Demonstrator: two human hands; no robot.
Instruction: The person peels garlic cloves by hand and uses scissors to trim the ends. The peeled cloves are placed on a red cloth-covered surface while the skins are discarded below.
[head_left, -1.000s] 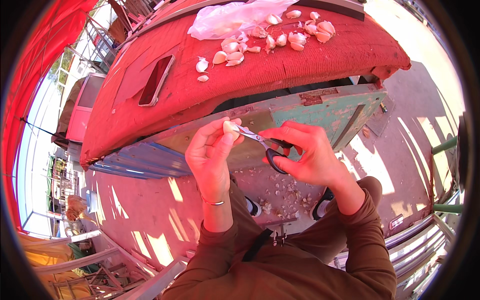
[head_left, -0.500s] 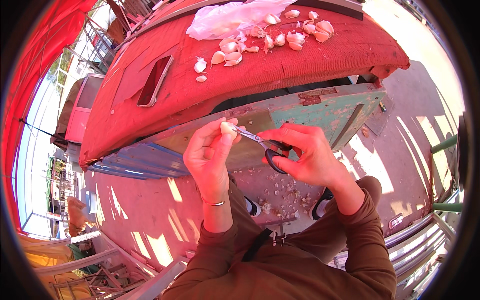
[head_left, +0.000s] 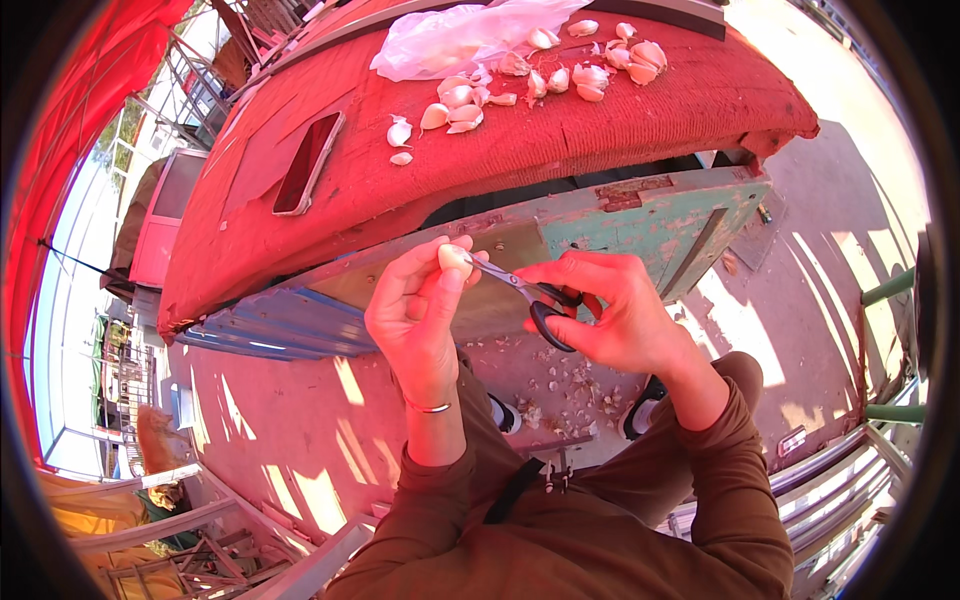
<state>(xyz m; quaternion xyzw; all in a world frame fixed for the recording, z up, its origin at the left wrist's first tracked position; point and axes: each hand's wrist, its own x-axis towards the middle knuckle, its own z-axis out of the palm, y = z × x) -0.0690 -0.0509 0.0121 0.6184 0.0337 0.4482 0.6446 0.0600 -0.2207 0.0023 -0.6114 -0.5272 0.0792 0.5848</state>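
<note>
Between the thumb and fingers of my left hand [head_left: 415,310] is a pale garlic clove [head_left: 455,259]. My right hand [head_left: 610,310] grips a pair of scissors [head_left: 517,284] by black handles, with fingers through the loops. The metal blades point left and their tips touch the clove. Both hands are above my lap, just in front of the table's near side. Several unpeeled garlic cloves [head_left: 462,118] lie spread over the red-covered table [head_left: 500,160] beyond them, beside a crumpled pinkish plastic bag [head_left: 430,45].
A phone [head_left: 309,163] lies on the table's left part. Under the cover, a worn green wooden panel [head_left: 640,245] and blue corrugated sheet [head_left: 285,325] form the table's near side. Garlic skins [head_left: 570,390] litter the floor between my shoes. Metal frames [head_left: 220,540] stand at the lower left.
My hands, the clove and the scissors have barely moved. At the far left, a tan animal-like shape on the ground has shifted slightly.
</note>
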